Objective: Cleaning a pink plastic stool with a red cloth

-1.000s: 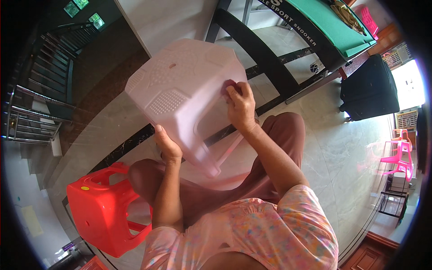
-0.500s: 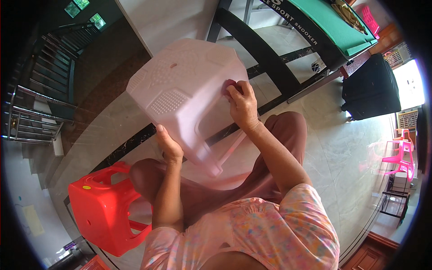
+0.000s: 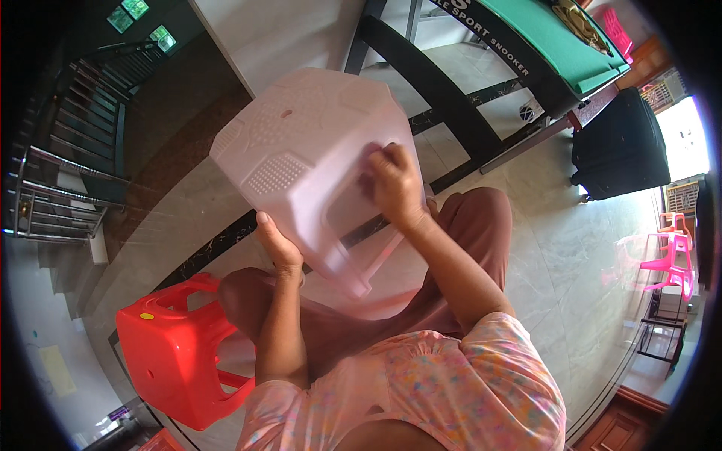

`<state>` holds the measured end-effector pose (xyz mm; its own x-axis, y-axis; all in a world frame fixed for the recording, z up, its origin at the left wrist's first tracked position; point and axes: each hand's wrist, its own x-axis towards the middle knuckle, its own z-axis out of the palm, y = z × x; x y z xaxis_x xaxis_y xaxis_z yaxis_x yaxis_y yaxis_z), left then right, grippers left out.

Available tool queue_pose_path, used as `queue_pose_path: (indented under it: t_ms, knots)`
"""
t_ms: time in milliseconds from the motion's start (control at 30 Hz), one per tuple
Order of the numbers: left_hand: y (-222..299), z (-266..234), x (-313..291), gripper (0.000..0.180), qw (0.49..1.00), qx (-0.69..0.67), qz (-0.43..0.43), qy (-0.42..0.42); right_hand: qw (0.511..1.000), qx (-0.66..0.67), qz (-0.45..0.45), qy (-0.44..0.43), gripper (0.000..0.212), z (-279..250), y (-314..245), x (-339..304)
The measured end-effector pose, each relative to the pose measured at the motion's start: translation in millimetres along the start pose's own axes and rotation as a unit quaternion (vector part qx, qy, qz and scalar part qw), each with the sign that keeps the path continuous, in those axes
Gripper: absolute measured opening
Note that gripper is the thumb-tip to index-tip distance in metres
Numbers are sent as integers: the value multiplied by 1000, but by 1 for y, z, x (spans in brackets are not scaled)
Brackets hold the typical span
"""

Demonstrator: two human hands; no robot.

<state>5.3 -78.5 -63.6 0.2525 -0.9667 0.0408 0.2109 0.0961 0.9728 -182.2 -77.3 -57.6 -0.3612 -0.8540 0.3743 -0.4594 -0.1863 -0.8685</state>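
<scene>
A pale pink plastic stool [image 3: 301,143] is tilted in front of me, its bumpy seat turned away and one leg pointing toward my lap. My left hand [image 3: 279,246] grips its left lower side, thumb on the outside and the fingers hidden behind. Against the stool's right side panel, near the seat edge, my right hand [image 3: 397,184] is closed around a small dark reddish wad [image 3: 371,156]. Motion blurs this wad, so I cannot tell whether it is cloth or sponge.
A red plastic stool [image 3: 169,353] lies on its side at my left. Ahead to the right stands a green-topped snooker table [image 3: 541,45] with black legs. Beyond it are a black suitcase [image 3: 620,146] and a bright pink chair [image 3: 669,263]. Metal stair railings [image 3: 64,180] rise at left.
My right hand and the wad have slid slightly down and left along the stool's side panel. My left hand keeps its hold, and the stool has barely shifted.
</scene>
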Motion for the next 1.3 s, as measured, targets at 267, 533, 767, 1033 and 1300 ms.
queue_pose_path:
  t_ms: [267, 533, 767, 1033, 1300]
  knots:
    - [-11, -24, -2, 66, 995, 6, -39, -92, 981, -75, -104, 147, 26, -9, -39, -10]
    - [-32, -35, -7, 61, 990, 100, 79, -59, 909, -84, -408, 4, 46, 50, -56, -42]
    - [-11, -32, -10, 68, 997, -17, -19, -71, 972, -72, -80, 210, 26, 20, -2, 31]
    - [-7, -29, -9, 72, 990, -75, -73, -91, 947, -36, -305, 94, 36, 63, -46, -40]
    - [9, -34, 8, 70, 995, -75, -59, -42, 964, -98, -182, 166, 49, 40, -2, 22]
